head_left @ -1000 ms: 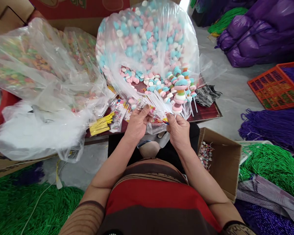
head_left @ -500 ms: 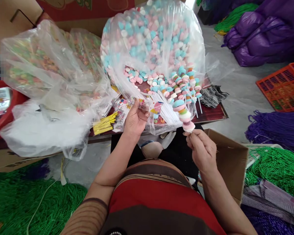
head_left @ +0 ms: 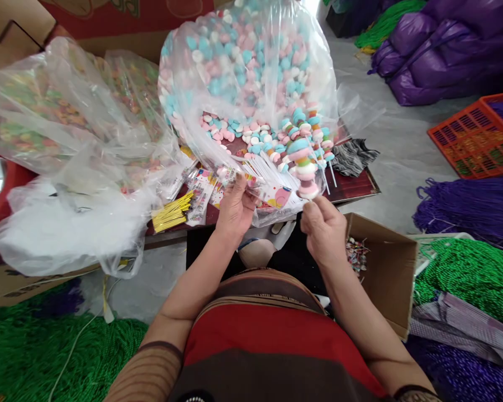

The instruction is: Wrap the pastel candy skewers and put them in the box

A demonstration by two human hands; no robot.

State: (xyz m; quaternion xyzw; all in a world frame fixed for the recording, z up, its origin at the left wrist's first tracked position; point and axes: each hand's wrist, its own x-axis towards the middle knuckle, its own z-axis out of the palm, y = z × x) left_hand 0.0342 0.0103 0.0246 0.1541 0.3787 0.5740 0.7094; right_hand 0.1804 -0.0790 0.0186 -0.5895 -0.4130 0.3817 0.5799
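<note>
My right hand (head_left: 324,229) is closed around the lower end of a candy skewer (head_left: 304,167), held upright with blue, white, pink and ring-shaped sweets stacked on it. My left hand (head_left: 237,209) pinches a small clear printed plastic bag (head_left: 272,194), which stretches toward the skewer. Behind the bag lie white sticks (head_left: 266,167). Several finished candy skewers (head_left: 314,128) lean together past my right hand. Left of my left hand are yellow twist ties (head_left: 172,212) and a stack of printed bags (head_left: 201,195).
A large clear bag of pastel candies (head_left: 251,61) stands at the back. Bags of ring candies (head_left: 46,111) and a white plastic bag (head_left: 67,223) lie left. At right are a cardboard box (head_left: 388,279), an orange crate (head_left: 473,137) and green mesh bundles (head_left: 469,271).
My right hand has moved left and slightly up with the candy skewer, closer to my left hand. The printed bag in my left hand now spreads out to the right. The view has shifted slightly.
</note>
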